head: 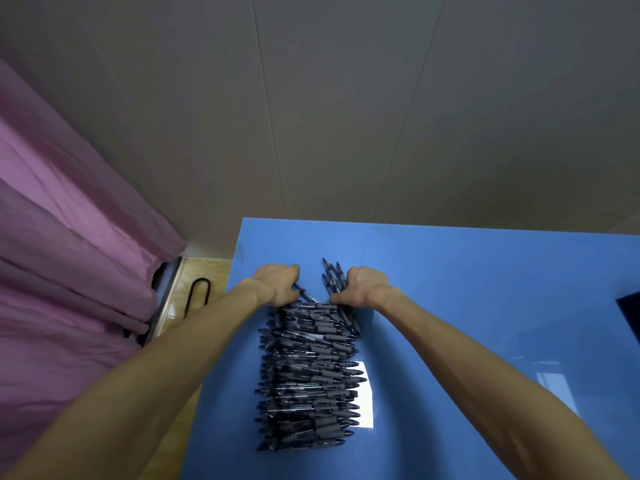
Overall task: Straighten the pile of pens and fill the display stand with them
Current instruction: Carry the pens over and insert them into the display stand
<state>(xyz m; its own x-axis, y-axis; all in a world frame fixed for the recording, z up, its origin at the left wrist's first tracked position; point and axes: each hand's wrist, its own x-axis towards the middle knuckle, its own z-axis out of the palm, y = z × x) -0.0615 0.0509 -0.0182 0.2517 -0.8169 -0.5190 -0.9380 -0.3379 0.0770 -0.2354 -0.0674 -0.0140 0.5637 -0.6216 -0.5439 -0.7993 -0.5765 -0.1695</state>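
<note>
A long pile of pens (308,375) lies crosswise along a blue worktop (467,289). At its far end, the left hand (277,284) and right hand (363,284) curl their fingers round loose pens (330,275) angled away from the pile. A purple curtain (62,254) hangs at left.

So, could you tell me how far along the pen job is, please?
Done: most dark blue plastic pens lie stacked crosswise on the blue table. In hand: left hand and right hand gather stray pens at the far end. Left: filling the display stand, not in view.
</note>
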